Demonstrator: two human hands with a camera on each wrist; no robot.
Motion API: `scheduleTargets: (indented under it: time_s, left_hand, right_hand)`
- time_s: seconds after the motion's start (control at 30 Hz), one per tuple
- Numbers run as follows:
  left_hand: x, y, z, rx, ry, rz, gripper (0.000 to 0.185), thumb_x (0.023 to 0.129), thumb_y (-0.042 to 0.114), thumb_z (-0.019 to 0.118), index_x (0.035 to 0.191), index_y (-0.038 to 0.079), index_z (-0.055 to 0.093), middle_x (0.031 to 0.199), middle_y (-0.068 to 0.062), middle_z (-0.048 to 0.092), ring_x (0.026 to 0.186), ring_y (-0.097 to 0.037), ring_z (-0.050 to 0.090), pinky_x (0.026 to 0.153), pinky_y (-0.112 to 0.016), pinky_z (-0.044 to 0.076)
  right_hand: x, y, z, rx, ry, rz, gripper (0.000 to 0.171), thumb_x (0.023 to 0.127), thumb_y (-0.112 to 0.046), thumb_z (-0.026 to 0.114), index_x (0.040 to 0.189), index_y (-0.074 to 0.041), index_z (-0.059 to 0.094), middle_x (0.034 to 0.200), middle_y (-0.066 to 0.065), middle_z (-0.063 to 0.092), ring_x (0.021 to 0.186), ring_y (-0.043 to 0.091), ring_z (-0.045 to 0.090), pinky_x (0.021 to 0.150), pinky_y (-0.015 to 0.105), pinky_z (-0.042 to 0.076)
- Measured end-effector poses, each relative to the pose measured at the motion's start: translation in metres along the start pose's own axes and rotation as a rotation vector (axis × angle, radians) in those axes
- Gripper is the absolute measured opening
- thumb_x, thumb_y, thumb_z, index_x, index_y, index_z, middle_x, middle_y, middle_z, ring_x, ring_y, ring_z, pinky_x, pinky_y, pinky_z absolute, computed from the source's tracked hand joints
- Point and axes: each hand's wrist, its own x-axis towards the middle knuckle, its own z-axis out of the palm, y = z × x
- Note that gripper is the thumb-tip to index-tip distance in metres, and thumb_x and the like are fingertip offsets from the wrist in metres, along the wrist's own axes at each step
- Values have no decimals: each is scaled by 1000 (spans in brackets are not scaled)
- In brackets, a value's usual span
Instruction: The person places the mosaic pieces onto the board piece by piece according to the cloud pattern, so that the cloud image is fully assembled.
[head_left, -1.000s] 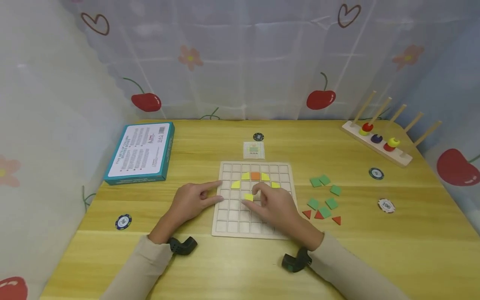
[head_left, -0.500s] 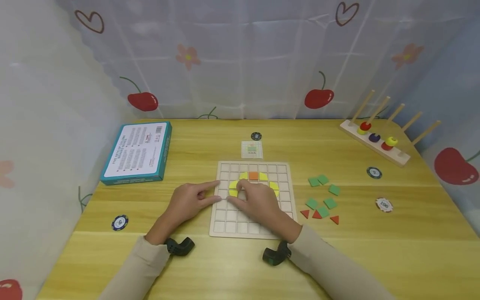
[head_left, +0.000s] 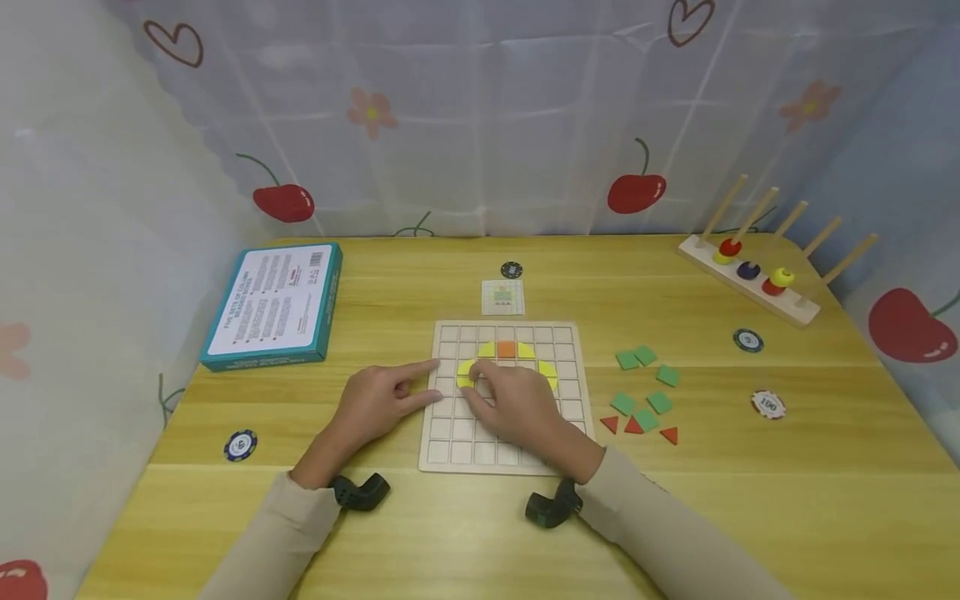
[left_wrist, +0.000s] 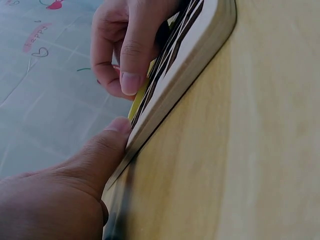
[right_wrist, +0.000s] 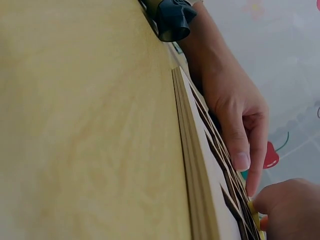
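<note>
A pale wooden grid board (head_left: 483, 452) lies on the table with yellow quarter-round tiles (head_left: 527, 350) and an orange square tile (head_left: 506, 349) set in its cells. My left hand (head_left: 375, 404) rests at the board's left edge, index finger and thumb stretched out and touching it. Over the board, my right hand (head_left: 517, 404) holds a yellow tile (head_left: 466, 382) between thumb and index finger, down in a cell on the left of the ring. The left wrist view shows the right thumb (left_wrist: 131, 82) against a yellow edge (left_wrist: 135, 107) at board level.
Green square tiles (head_left: 660, 402) and red triangles (head_left: 670, 435) lie right of the board. A pattern card (head_left: 502, 297) and a black chip (head_left: 512, 270) sit behind it. A teal box (head_left: 273, 304) stands at left, a peg rack (head_left: 750, 279) at far right, with more chips (head_left: 240, 446) around.
My right hand has carried the yellow tile left and down to the board, beside the upper-left yellow tile. In the last half second it has barely moved. The left hand stays at the board's edge.
</note>
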Motion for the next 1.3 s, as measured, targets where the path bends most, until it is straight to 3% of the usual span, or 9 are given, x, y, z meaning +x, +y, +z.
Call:
scheduleTargets:
  time_s: [0.4,0.8,0.87,1.1,1.3]
  left_hand:
    - [0,2,-1,3,-4,-7,50,88,55,76,131,29,72,56,14,39,51,-5,32,52,-28,28]
    - [0,1,-1,0,-9,-7,50,89,55,74,131,29,72,56,14,39,51,-4,32,52,-27,28]
    - [0,0,0,-2,-9,-9,49,90,55,74,131,29,72,56,14,39,50,-4,32,51,-27,28]
    - [-1,0,-1,2,-10,-15,49,89,56,74,132,30,72,56,13,39,51,-5,32,52,-28,28]
    - [0,-1,0,1,-20,-15,50,90,56,73,133,31,71,56,13,39,51,-5,31,52,-28,27]
  right_hand:
    - [0,-3,-5,20,-25,40,19,95,-39,73,104,-21,73,54,-14,42,48,3,34,44,23,29]
    - [-4,-2,-7,37,-25,4,21,95,-32,72,110,-18,76,53,-15,39,48,1,35,44,22,29]
    - [-7,-1,-8,56,13,-28,22,94,-28,71,112,-18,77,54,-15,39,48,1,34,45,22,29]
    - [-25,11,-22,134,265,-115,16,90,-17,74,105,-13,79,59,-12,44,53,4,38,47,22,32]
    - [-59,33,-45,229,238,-56,20,87,-10,77,108,-11,78,59,-14,40,53,1,34,48,18,29]
